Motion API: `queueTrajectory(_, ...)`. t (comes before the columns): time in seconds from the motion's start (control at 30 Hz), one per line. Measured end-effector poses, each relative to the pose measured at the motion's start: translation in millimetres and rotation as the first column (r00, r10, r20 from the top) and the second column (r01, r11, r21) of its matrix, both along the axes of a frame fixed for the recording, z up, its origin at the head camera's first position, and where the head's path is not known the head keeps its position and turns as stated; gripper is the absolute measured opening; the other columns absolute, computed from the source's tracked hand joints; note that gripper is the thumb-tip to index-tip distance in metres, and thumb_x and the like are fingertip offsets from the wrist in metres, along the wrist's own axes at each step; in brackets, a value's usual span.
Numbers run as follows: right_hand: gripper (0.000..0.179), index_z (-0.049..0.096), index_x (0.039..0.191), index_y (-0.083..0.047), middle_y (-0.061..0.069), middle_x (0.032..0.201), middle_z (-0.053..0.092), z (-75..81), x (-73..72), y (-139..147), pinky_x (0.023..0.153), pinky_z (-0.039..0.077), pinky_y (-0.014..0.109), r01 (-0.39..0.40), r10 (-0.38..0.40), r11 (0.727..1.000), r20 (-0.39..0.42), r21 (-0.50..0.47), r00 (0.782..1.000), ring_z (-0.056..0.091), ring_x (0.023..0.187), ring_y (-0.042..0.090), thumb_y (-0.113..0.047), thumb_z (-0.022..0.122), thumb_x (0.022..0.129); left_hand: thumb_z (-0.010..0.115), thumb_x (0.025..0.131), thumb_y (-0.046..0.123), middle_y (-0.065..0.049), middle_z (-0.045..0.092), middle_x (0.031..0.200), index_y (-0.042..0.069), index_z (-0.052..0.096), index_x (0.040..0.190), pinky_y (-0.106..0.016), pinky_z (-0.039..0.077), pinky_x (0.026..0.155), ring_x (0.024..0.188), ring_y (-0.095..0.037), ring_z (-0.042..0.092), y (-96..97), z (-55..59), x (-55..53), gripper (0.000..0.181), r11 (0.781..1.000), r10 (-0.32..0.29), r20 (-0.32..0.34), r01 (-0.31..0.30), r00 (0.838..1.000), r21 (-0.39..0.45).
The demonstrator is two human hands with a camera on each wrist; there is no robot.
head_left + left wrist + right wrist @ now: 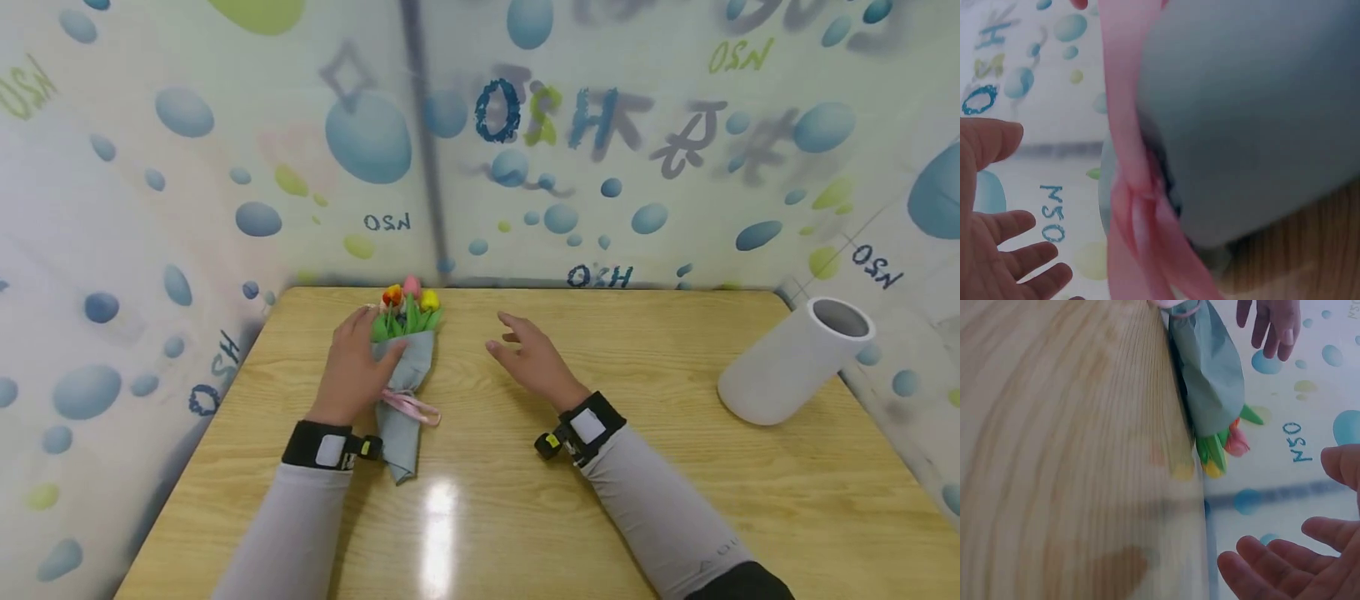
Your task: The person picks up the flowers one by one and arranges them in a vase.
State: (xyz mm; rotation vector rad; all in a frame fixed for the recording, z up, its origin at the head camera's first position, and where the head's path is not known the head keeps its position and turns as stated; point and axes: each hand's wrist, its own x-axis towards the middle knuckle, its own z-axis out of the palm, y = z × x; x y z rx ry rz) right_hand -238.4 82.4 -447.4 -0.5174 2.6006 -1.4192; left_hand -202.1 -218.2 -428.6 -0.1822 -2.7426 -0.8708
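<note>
A bouquet of red, pink and yellow tulips (pixel 430 301) with green leaves lies left of the table's middle, wrapped in grey-blue paper (pixel 417 358). A pink ribbon (pixel 411 407) ties the wrap. My left hand (pixel 348 367) hovers at its left side, thumb over the paper; in the right wrist view this hand (pixel 1277 322) appears apart from the wrap (pixel 1210 369). The left wrist view shows the ribbon (pixel 1125 94) close up. Held over the table to the right of the bouquet, my right hand (pixel 538 360) has spread, slightly bent fingers and holds nothing.
A white cylindrical vase (pixel 780 371) with a dark opening stands at the table's right side. The wooden table (pixel 637 333) meets a wall sheet (pixel 480 192) printed with blue and green drops along its back edge.
</note>
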Motion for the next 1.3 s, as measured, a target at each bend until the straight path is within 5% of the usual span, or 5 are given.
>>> queueTrajectory(0.17,0.067,0.037,0.161,-0.016,0.010,0.161,0.045,-6.1,-2.6,-28.3,0.108,0.053,0.049,0.019,-0.012,0.998,0.110,-0.065,0.994,0.058,0.138,0.029,-0.043,0.061,0.105,0.061,0.105,0.037,-0.029,0.029,0.164,-0.004,0.029,0.159,-0.065,0.028,0.122,0.152,-0.049,0.026,-16.5,-1.1,0.6,0.075,0.998,0.037,0.100,-0.042,0.994,0.047)
queueTrajectory(0.3,0.066,0.039,0.160,-0.012,0.014,0.156,0.050,-11.1,-4.6,-51.7,0.101,0.057,0.046,0.048,-0.010,0.984,0.214,-0.173,0.977,0.062,0.131,0.031,-0.038,0.063,0.104,0.057,0.106,0.041,-0.030,0.024,0.166,-0.003,0.021,0.162,-0.066,0.027,0.122,0.154,-0.050,0.023,-27.8,-1.6,-1.6,0.080,0.992,0.073,0.210,-0.093,0.975,0.090)
queueTrajectory(0.63,0.064,0.037,0.158,-0.003,0.022,0.147,0.054,-22.8,-7.7,-92.3,0.095,0.061,0.039,0.070,0.047,0.935,0.318,-0.348,0.947,0.066,0.123,0.035,-0.026,0.063,0.104,0.049,0.105,0.055,-0.028,0.018,0.170,0.001,0.006,0.166,-0.065,0.033,0.120,0.151,-0.049,0.033,-44.4,-5.2,-2.0,0.092,0.964,0.037,0.462,-0.154,0.886,0.217)
queueTrajectory(1.03,0.059,0.040,0.156,-0.004,0.023,0.146,0.053,-25.1,-7.8,-111.3,0.089,0.062,0.039,0.134,0.066,0.876,0.391,-0.463,0.918,0.065,0.117,0.031,-0.019,0.064,0.104,0.054,0.102,0.059,-0.029,0.037,0.161,-0.001,0.020,0.163,-0.060,0.034,0.121,0.148,-0.045,0.039,-45.5,-10.4,-5.3,0.092,0.946,0.044,0.560,-0.215,0.827,0.243)
queueTrajectory(1.3,0.048,0.052,0.148,-0.002,0.019,0.142,0.059,-26.9,-5.6,-113.7,0.087,0.062,0.035,0.151,0.032,0.876,0.366,-0.459,0.930,0.063,0.122,0.027,-0.014,0.065,0.103,0.064,0.097,0.062,-0.027,0.042,0.159,0.000,0.027,0.162,-0.059,0.037,0.120,0.145,-0.043,0.044,-44.0,-11.7,-4.3,0.097,0.947,0.032,0.559,-0.203,0.829,0.247)
